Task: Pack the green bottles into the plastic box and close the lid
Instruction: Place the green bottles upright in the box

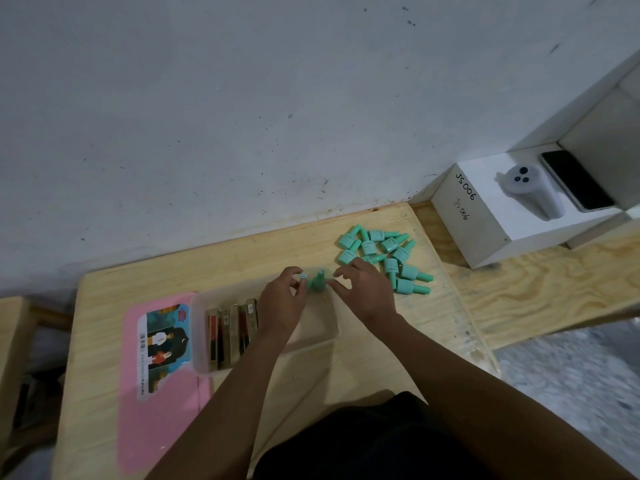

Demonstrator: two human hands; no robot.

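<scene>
a small mint-green plastic bottle [318, 283] stands upright in the far corner of the translucent plastic box [199, 334], leaving room for more. the right hand [363, 292] hovers beside it with relaxed fingers, holding nothing. the left hand [281, 301] curls at it, but the blur hides whether it pinches. the heap of green bottles [384, 258] lies within reach, just right of the box.

Left grip [282, 301] and right grip [363, 292] nearly meet, curled.

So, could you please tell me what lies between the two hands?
In the head view, one green bottle stands upright between the left hand and right hand, at the far end of the plastic box.
</scene>
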